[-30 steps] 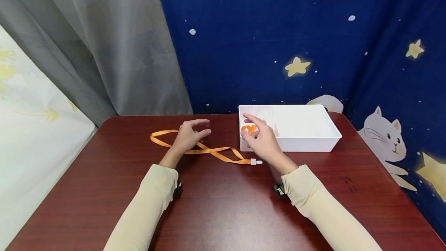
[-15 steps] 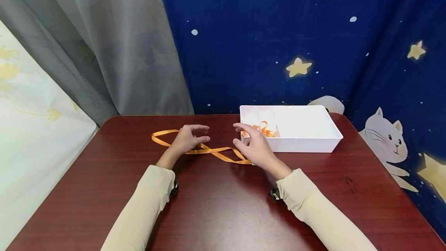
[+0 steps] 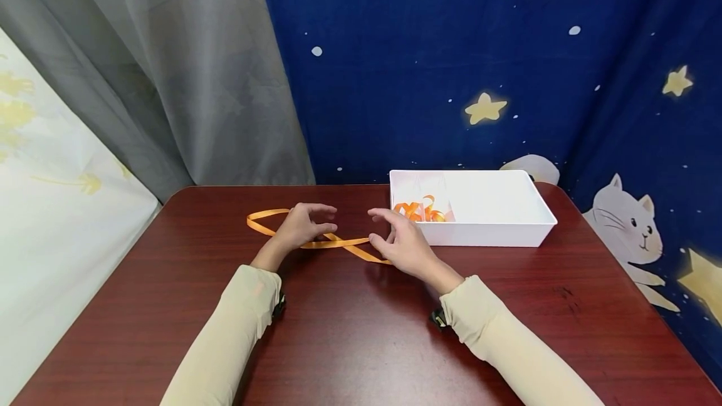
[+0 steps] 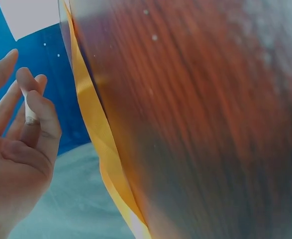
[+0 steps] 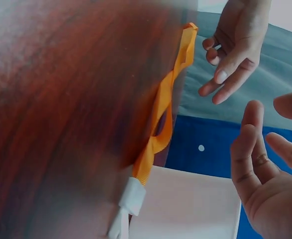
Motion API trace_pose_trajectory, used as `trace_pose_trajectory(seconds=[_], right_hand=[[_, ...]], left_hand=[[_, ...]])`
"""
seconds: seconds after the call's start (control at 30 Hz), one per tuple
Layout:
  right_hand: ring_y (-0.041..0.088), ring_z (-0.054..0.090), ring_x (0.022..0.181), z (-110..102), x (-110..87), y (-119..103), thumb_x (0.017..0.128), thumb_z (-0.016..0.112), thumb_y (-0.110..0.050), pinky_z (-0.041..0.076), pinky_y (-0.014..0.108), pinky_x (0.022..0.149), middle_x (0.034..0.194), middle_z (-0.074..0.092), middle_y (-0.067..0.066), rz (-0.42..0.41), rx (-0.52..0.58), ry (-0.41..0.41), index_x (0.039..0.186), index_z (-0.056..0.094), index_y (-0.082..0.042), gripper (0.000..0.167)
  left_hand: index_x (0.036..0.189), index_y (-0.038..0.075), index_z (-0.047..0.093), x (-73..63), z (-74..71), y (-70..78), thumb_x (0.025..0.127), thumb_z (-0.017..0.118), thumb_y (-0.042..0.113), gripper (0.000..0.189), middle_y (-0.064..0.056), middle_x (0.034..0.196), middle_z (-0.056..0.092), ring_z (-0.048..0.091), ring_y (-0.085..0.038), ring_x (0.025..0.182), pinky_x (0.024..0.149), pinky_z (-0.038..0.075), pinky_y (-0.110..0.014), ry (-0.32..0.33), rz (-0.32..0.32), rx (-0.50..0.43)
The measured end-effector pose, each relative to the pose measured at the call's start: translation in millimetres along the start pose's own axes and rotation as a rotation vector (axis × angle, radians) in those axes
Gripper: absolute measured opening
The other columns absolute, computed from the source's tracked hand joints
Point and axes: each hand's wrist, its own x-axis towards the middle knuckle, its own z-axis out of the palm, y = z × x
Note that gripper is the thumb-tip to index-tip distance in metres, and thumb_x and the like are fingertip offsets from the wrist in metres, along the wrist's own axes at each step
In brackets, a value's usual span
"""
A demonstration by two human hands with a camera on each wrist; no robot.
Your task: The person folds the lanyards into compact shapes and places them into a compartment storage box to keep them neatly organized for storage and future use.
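Note:
An orange lanyard (image 3: 321, 244) lies loosely looped on the table, with a white plastic clip (image 5: 132, 196) at its right end, seen in the right wrist view. Above the lanyard's left part hovers my left hand (image 3: 298, 228), fingers relaxed and thumb apart, holding nothing. My right hand (image 3: 407, 244) hangs over the lanyard's clip end, which it hides in the head view; its fingers are loosely bent and hold nothing. Both wrist views show the hands raised off the lanyard.
A white box (image 3: 485, 234) stands at the back right of the dark wooden table (image 3: 350, 343). Several orange ribbon-like pieces (image 3: 430, 213) lie in its left compartment, behind a clear divider. Grey and blue star-patterned curtains (image 3: 395, 80) hang behind the table.
My right hand has moved left and slightly down, away from the box and over the lanyard's clip end. The left hand has barely shifted. The lanyard lies as before.

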Motion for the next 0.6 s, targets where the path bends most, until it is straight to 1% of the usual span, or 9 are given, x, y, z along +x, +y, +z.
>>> trace_pose_trajectory(seconds=[0.1, 0.17, 0.23, 0.3, 0.4, 0.47, 0.57, 0.6], right_hand=[[0.014, 0.056, 0.056, 2.3, 0.0, 0.9, 0.091, 0.069, -0.015, 0.051, 0.028, 0.058, 0.126, 0.062, 0.008, 0.032, -0.034, -0.041, 0.136, 0.058, -0.012, 0.046], [0.017, 0.055, 0.057, 3.8, 0.5, 2.7, 0.09, 0.07, -0.015, 0.05, 0.03, 0.061, 0.127, 0.062, 0.011, 0.044, -0.065, -0.066, 0.136, 0.058, -0.01, 0.047], [0.02, 0.061, 0.071, 5.5, 1.6, 4.8, 0.09, 0.071, -0.015, 0.051, 0.034, 0.072, 0.128, 0.062, 0.014, 0.049, -0.097, -0.096, 0.136, 0.057, -0.009, 0.049], [0.025, 0.064, 0.089, 7.2, 2.6, 7.4, 0.089, 0.072, -0.015, 0.051, 0.039, 0.084, 0.129, 0.062, 0.016, 0.045, -0.122, -0.125, 0.137, 0.057, -0.007, 0.051], [0.028, 0.059, 0.116, 8.9, 2.9, 9.4, 0.089, 0.072, -0.015, 0.046, 0.046, 0.1, 0.13, 0.062, 0.018, 0.033, -0.133, -0.155, 0.138, 0.055, -0.006, 0.053], [0.029, 0.059, 0.118, 9.7, 2.3, 10.1, 0.089, 0.071, -0.016, 0.045, 0.047, 0.101, 0.13, 0.062, 0.018, 0.027, -0.138, -0.164, 0.139, 0.055, -0.004, 0.054], [0.028, 0.058, 0.121, 10.6, 1.8, 10.5, 0.089, 0.07, -0.016, 0.044, 0.047, 0.102, 0.133, 0.061, 0.016, 0.027, -0.146, -0.17, 0.14, 0.054, -0.003, 0.055], [0.028, 0.057, 0.122, 10.9, 1.7, 10.7, 0.09, 0.07, -0.017, 0.044, 0.047, 0.103, 0.134, 0.06, 0.015, 0.028, -0.154, -0.17, 0.14, 0.054, -0.003, 0.055]], left_hand=[[0.129, 0.001, 0.064, 0.5, -0.8, -1.1, 0.089, 0.076, 0.012, 0.043, -0.019, 0.12, 0.067, 0.072, -0.025, 0.08, 0.076, 0.059, -0.035, -0.022, -0.014, 0.004], [0.129, 0.002, 0.065, 1.3, -0.8, -2.6, 0.088, 0.076, 0.012, 0.043, -0.017, 0.119, 0.068, 0.072, -0.023, 0.082, 0.078, 0.058, -0.034, -0.037, -0.025, 0.012], [0.128, 0.002, 0.066, 1.6, -1.1, -4.3, 0.088, 0.077, 0.013, 0.042, -0.016, 0.117, 0.069, 0.071, -0.022, 0.085, 0.081, 0.057, -0.034, -0.047, -0.022, 0.032], [0.127, 0.002, 0.067, 1.8, -1.6, -6.6, 0.087, 0.078, 0.013, 0.043, -0.015, 0.116, 0.069, 0.069, -0.023, 0.09, 0.084, 0.057, -0.035, -0.064, -0.007, 0.052], [0.127, 0.002, 0.066, 1.9, -2.4, -10.0, 0.086, 0.079, 0.013, 0.045, -0.014, 0.118, 0.069, 0.065, -0.025, 0.102, 0.089, 0.054, -0.038, -0.1, 0.02, 0.066], [0.128, 0.001, 0.065, 2.2, -2.5, -11.8, 0.086, 0.079, 0.012, 0.046, -0.014, 0.121, 0.068, 0.062, -0.027, 0.109, 0.094, 0.052, -0.041, -0.134, 0.032, 0.059], [0.128, 0.001, 0.065, 1.9, -2.4, -13.1, 0.086, 0.078, 0.01, 0.046, -0.014, 0.121, 0.068, 0.06, -0.028, 0.116, 0.098, 0.049, -0.042, -0.166, 0.02, 0.052], [0.128, 0.002, 0.065, 1.5, -2.3, -13.0, 0.085, 0.078, 0.009, 0.045, -0.014, 0.121, 0.068, 0.06, -0.028, 0.115, 0.098, 0.049, -0.042, -0.175, 0.009, 0.051]])
